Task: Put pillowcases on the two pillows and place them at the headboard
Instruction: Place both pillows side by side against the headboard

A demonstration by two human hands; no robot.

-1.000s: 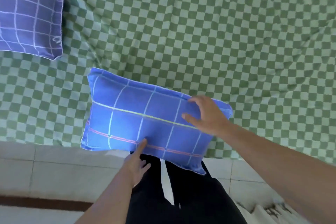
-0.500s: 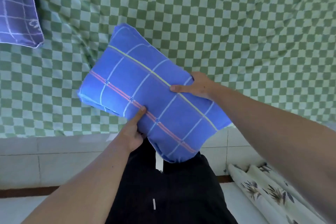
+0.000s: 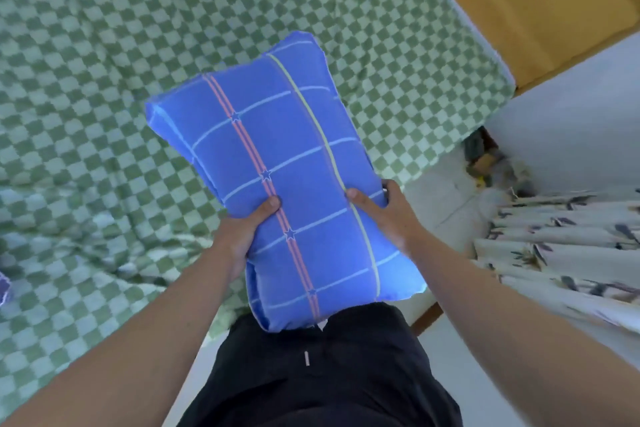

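A blue pillow [image 3: 277, 163] in a checked pillowcase with pink and yellow stripes is held up lengthwise in front of me, above the bed's edge. My left hand [image 3: 242, 232] grips its left side, thumb on top. My right hand [image 3: 388, 215] grips its right side the same way. The wooden headboard [image 3: 540, 3] stands at the upper right. A sliver of the second, purple pillow [image 3: 3, 288] shows at the far left edge.
The bed [image 3: 104, 62] wears a rumpled green-and-white checked sheet. A floral curtain [image 3: 571, 246] hangs at the right, with a white wall [image 3: 571, 121] and small clutter [image 3: 485, 159] on the tiled floor beside the bed. My dark trousers fill the bottom middle.
The pillow has been lifted off the bed and turned lengthwise in both hands. My view has swung right, bringing the headboard in and pushing the second pillow to the left edge.
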